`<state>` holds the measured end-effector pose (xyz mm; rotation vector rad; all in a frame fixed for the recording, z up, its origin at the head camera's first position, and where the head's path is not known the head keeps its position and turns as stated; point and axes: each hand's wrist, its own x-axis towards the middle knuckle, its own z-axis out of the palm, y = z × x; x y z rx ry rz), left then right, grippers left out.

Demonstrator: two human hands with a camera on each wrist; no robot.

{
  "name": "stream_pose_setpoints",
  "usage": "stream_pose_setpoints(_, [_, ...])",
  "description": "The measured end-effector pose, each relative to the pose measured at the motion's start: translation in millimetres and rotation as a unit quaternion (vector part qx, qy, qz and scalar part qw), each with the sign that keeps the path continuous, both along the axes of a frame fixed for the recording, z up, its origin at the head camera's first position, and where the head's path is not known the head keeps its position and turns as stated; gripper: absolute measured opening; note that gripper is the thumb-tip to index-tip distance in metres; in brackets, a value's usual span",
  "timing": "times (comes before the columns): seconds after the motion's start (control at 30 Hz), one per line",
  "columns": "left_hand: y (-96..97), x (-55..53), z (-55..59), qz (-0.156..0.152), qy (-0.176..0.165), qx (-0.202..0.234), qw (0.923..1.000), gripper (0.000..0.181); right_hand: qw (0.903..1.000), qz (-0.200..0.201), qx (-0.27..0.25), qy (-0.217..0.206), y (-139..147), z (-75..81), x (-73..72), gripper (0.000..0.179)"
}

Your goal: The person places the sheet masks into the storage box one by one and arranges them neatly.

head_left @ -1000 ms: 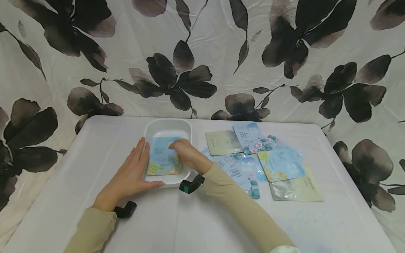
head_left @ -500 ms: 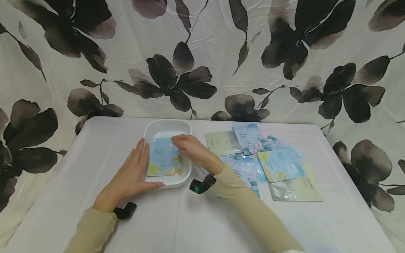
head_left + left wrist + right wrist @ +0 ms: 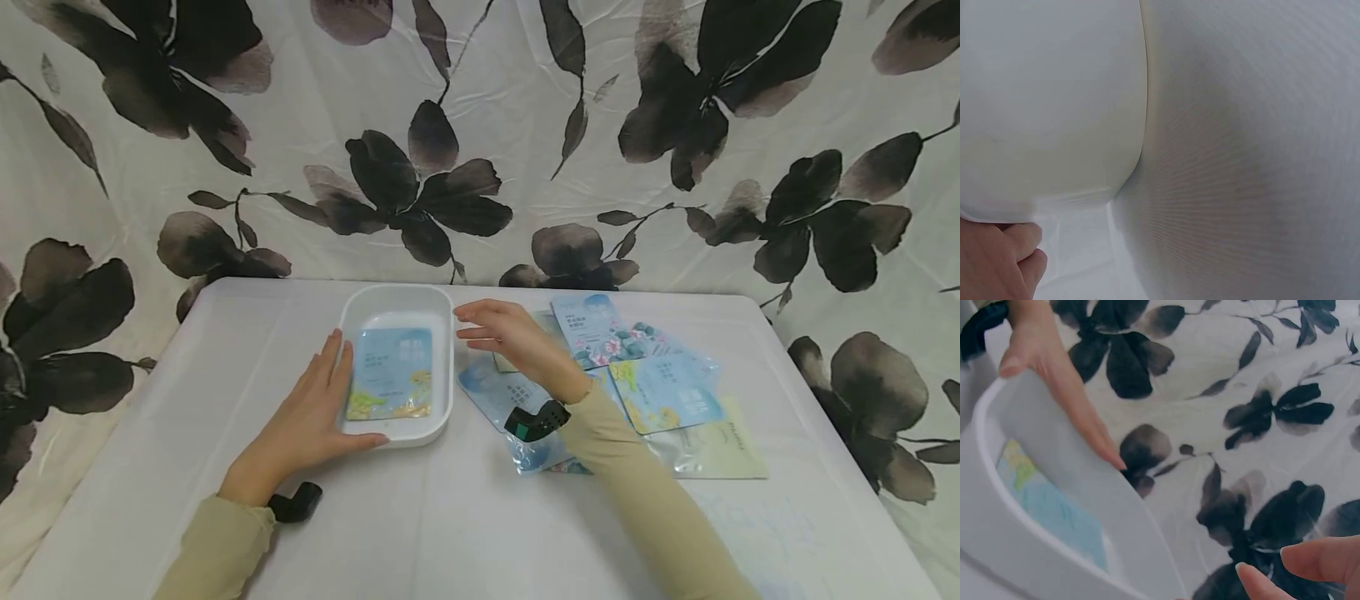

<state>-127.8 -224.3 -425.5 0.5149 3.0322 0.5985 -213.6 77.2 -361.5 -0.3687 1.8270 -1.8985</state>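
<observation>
A white plastic tray (image 3: 447, 367) stands on the table, with a blue face mask packet (image 3: 390, 371) lying flat inside, yellow and green print at its near end. My left hand (image 3: 307, 412) rests along the tray's left side, fingers straight, thumb spread at the near corner. The right wrist view also has that hand (image 3: 1063, 394) at the rim, beside the packet (image 3: 1060, 512). Just right of the tray, my right hand (image 3: 517, 342) is held over the loose packets with nothing in its fingers. Tray wall (image 3: 1047, 106) fills much of the left wrist view.
Right of the tray lies a loose pile of blue mask packets (image 3: 667, 392), partly covered by my right hand and sleeve. A pale green packet (image 3: 720, 442) sits under the pile's near right side. Floral cloth (image 3: 525, 108) hangs behind the white table (image 3: 360, 533).
My right hand has drawn back from the packet in the tray, moving right past the rim to the loose packets. The left hand and tray have stayed in place.
</observation>
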Motion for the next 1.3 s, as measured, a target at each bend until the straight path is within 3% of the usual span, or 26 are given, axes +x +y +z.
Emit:
stream_pose_setpoints(0.5, [-0.4, 2.6, -0.1, 0.007, -0.002, 0.008, 0.9999, 0.137, 0.9939, -0.062, 0.075, 0.052, 81.7, 13.1, -6.2, 0.039])
stream_pose_setpoints(1.07, [-0.9, 2.5, 0.3, 0.012, -0.006, 0.002, 0.9999, 0.137, 0.9815, -0.097, 0.140, 0.087, 157.8, 11.0, 0.6, 0.044])
stream_pose_setpoints(1.17, [-1.1, 1.7, -0.3, 0.009, -0.002, 0.003, 0.9999, 0.137, 0.9819, -0.113, 0.123, 0.089, 173.3, 11.6, 5.0, 0.041])
stream_pose_setpoints(1.3, [-0.7, 0.9, -0.5, 0.007, 0.001, 0.003, 1.0000, 0.136, 0.9865, -0.129, 0.057, 0.083, 194.9, 12.6, 11.4, 0.035])
